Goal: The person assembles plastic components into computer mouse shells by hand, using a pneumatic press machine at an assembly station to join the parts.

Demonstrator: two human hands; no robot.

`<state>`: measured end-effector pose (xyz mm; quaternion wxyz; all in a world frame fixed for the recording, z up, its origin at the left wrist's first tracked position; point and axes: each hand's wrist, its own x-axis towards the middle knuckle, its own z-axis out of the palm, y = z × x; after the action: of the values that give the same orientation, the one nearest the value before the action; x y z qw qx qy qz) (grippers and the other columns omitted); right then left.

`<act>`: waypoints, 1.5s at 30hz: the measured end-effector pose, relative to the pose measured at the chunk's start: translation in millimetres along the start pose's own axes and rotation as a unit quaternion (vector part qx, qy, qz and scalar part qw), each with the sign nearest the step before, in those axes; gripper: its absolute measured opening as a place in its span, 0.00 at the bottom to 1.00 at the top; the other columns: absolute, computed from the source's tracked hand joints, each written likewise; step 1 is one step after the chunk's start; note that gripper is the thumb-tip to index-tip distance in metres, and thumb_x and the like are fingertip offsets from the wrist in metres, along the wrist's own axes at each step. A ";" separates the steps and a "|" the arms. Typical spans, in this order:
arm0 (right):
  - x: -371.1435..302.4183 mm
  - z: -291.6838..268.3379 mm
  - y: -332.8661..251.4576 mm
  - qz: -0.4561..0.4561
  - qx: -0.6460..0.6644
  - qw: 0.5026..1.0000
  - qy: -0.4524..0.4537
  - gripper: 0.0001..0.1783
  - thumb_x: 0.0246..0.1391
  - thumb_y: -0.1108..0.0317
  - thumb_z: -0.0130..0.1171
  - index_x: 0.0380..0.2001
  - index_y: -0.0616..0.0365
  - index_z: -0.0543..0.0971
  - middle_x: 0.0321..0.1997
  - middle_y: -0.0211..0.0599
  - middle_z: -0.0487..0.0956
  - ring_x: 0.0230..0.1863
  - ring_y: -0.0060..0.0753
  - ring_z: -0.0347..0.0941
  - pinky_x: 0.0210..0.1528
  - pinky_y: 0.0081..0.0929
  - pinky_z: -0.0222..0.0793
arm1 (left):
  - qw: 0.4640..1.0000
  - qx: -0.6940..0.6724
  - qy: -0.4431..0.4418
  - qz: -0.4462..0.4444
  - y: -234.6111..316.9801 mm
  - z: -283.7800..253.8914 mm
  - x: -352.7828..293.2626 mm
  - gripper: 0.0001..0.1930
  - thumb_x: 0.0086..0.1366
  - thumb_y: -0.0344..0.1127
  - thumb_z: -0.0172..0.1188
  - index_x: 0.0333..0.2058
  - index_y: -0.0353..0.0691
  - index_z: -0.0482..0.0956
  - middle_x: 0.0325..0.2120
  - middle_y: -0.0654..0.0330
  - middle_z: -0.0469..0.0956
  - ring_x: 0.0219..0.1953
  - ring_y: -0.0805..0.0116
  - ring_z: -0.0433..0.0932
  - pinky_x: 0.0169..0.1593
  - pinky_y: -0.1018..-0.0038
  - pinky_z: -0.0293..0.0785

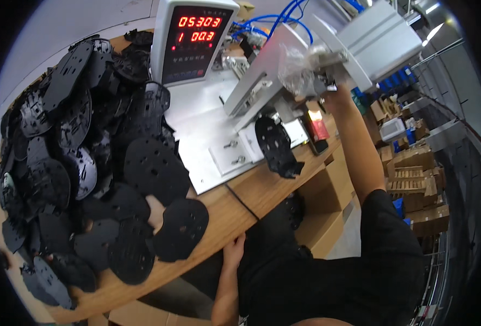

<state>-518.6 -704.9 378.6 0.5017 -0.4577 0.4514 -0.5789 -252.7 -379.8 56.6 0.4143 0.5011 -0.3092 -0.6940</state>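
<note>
One black plastic plate (275, 145) hangs on the grey press (284, 70), at five o'clock from the red-digit counter (192, 38). Right hand (335, 92) touches the press at two o'clock of it; finger state unclear. Left hand (156, 212), fingers hidden, lies among piled black plates (77, 163) at eight o'clock.

Your left hand (156, 212) lies half buried among black plastic plates (77, 163) at lower left; your right hand (335, 95), upper right, disappears behind the machine's crumpled clear bag (297, 70).
</note>
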 end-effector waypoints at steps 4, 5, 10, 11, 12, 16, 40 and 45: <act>-107.3 46.3 13.9 -0.073 -0.270 0.957 -0.070 0.17 0.58 0.61 0.62 0.43 0.65 0.78 0.41 0.44 0.80 0.48 0.37 0.77 0.54 0.35 0.69 | 0.999 -0.037 -0.017 -0.019 -22.3 -7.5 1.7 0.16 0.67 0.25 0.55 0.53 0.33 0.74 0.42 0.61 0.79 0.44 0.70 0.75 0.52 0.75 0.69; -126.4 52.2 14.2 -0.225 -0.362 0.889 -0.167 0.18 0.59 0.60 0.61 0.45 0.65 0.78 0.46 0.44 0.80 0.50 0.40 0.76 0.53 0.34 0.70 | 0.997 -0.048 -0.038 -0.040 -14.2 -4.6 0.8 0.15 0.67 0.25 0.55 0.52 0.33 0.74 0.41 0.62 0.79 0.43 0.72 0.76 0.51 0.75 0.70; -158.0 93.3 35.7 -0.415 -0.563 0.667 -0.256 0.25 0.45 0.67 0.69 0.51 0.50 0.79 0.55 0.36 0.79 0.54 0.44 0.76 0.57 0.39 0.71 | 0.997 0.024 -0.072 -0.025 -22.2 -8.8 -10.4 0.14 0.67 0.26 0.55 0.51 0.33 0.75 0.40 0.63 0.80 0.41 0.73 0.77 0.48 0.76 0.72; -153.0 82.4 46.2 -0.453 -0.567 0.646 -0.237 0.28 0.41 0.72 0.68 0.51 0.52 0.79 0.53 0.37 0.80 0.52 0.40 0.78 0.55 0.35 0.74 | 0.996 0.030 -0.082 -0.036 -20.3 -8.8 -9.3 0.13 0.69 0.25 0.52 0.51 0.33 0.75 0.41 0.62 0.79 0.43 0.73 0.77 0.50 0.76 0.72; -159.7 81.8 43.2 -0.466 -0.517 0.689 -0.203 0.29 0.34 0.83 0.64 0.46 0.58 0.80 0.47 0.39 0.82 0.47 0.46 0.79 0.50 0.35 0.76 | 0.994 0.048 -0.090 -0.049 -12.8 -5.4 -9.6 0.13 0.69 0.25 0.52 0.51 0.33 0.75 0.41 0.62 0.79 0.43 0.73 0.77 0.50 0.76 0.72; -202.7 52.4 46.2 -0.501 -0.362 0.770 -0.156 0.19 0.35 0.84 0.66 0.36 0.60 0.79 0.38 0.39 0.82 0.40 0.42 0.80 0.41 0.33 0.78 | 0.994 -0.090 -0.046 -0.048 28.6 23.4 -33.0 0.11 0.69 0.26 0.54 0.49 0.33 0.76 0.39 0.63 0.81 0.41 0.75 0.77 0.48 0.77 0.72; -383.6 -241.5 202.6 0.082 -0.571 0.814 0.071 0.35 0.50 0.69 0.68 0.60 0.66 0.68 0.61 0.55 0.71 0.61 0.49 0.67 0.66 0.37 0.58 | 0.913 0.021 -0.248 0.323 253.2 72.9 -109.8 0.23 0.65 0.43 0.60 0.55 0.36 0.77 0.51 0.49 0.79 0.49 0.57 0.81 0.51 0.66 0.79; -391.4 -296.2 247.7 0.060 -0.574 0.817 -0.015 0.24 0.52 0.68 0.65 0.52 0.64 0.75 0.60 0.57 0.70 0.61 0.57 0.66 0.65 0.44 0.60 | 0.845 -0.161 -0.151 0.487 287.9 87.3 -138.2 0.30 0.66 0.58 0.52 0.50 0.34 0.76 0.45 0.48 0.78 0.44 0.57 0.78 0.48 0.67 0.76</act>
<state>-737.8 -319.2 54.0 0.1885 -0.6433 0.7206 -0.1769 -238.1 -390.3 387.2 0.7220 0.1020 -0.4560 -0.5102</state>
